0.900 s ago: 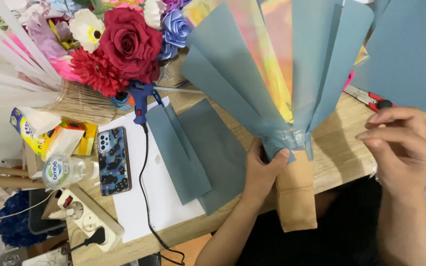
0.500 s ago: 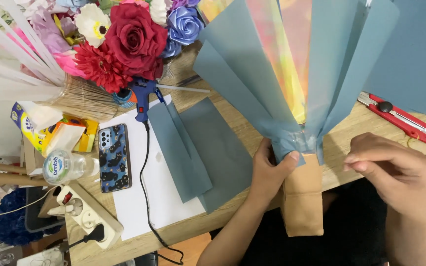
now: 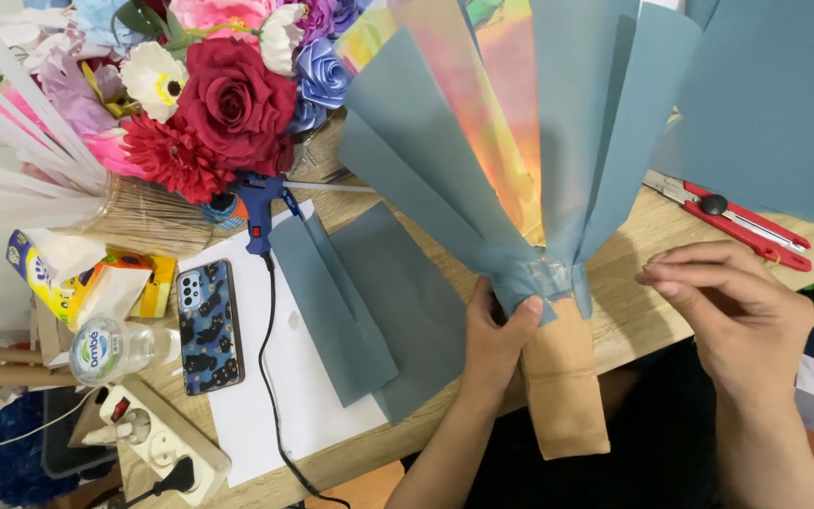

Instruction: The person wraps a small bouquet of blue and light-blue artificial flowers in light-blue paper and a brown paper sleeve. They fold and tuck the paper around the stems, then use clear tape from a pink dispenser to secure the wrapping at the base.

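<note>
at the bouquet wrap's [image 3: 520, 160] neck, left hand [image 3: 496, 344]

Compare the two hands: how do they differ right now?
The left hand grips the bouquet at its taped neck; the right hand holds nothing. The left points up at the wrapping; the right hovers beside it, fingers pointing toward the neck. Both are bare, above the table.

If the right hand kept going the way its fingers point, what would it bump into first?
The right hand points left, toward the taped neck of the blue paper bouquet wrap that the left hand grips. It would probably meet that first, though depth is unclear.
</note>
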